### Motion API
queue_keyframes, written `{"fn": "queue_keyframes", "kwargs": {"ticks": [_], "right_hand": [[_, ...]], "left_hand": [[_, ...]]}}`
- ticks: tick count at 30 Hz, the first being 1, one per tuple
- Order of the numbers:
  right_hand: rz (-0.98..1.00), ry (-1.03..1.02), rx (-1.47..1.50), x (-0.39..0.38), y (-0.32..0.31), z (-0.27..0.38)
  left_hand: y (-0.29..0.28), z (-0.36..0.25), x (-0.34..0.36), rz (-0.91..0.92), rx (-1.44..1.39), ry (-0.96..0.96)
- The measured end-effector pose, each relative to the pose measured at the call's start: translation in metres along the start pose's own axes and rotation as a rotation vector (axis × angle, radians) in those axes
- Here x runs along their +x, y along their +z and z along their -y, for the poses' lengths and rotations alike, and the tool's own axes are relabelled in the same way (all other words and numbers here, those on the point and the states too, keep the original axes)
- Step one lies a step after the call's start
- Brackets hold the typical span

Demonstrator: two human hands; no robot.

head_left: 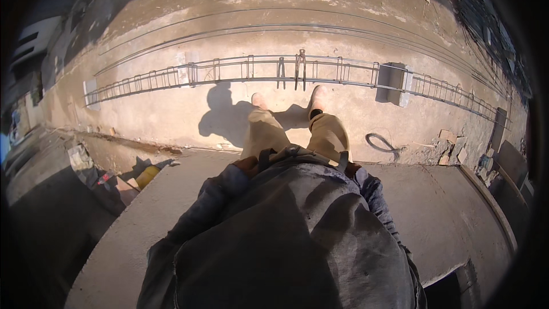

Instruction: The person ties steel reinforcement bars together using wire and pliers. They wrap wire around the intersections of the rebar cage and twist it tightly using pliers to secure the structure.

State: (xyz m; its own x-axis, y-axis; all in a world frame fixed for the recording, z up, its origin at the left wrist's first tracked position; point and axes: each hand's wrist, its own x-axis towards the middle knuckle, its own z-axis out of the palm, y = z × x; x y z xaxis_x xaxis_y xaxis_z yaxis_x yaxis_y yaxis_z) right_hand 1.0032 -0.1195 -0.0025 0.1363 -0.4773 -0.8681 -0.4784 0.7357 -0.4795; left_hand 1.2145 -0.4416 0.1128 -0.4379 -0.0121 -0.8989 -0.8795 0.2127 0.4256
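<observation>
My left hand (247,165) rests by my left hip, against the tan trousers (267,131). At the other hip only a small part of my right hand (352,169) shows below its sleeve. The fingers of both are hidden or in shadow. Beyond my shoes (318,98), a long cage of steel bars with stirrups (229,70) runs from left to right, out of touch of either hand. A pair of pincers (300,67) hangs, handles down, on the cage's bars, its shadow on the ground beside it.
Blocks (393,83) prop up the cage. Long loose rods (274,26) lie behind it. A wire coil (382,145) is on the ground to my right, near broken pieces (449,143). A concrete slab (434,206) spreads around me. Rubble and a yellow object (147,176) lie left.
</observation>
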Motion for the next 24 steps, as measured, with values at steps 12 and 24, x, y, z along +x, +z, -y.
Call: {"fn": "queue_keyframes", "kwargs": {"ticks": [12,24], "right_hand": [[-0.235,0.057,0.186,0.026,0.059,0.068],[-0.465,0.085,0.05,0.036,-0.001,0.06]], "left_hand": [[-0.039,0.086,0.007,0.059,-0.071,0.289],[-0.035,0.112,0.019,-0.26,0.004,0.31]]}}
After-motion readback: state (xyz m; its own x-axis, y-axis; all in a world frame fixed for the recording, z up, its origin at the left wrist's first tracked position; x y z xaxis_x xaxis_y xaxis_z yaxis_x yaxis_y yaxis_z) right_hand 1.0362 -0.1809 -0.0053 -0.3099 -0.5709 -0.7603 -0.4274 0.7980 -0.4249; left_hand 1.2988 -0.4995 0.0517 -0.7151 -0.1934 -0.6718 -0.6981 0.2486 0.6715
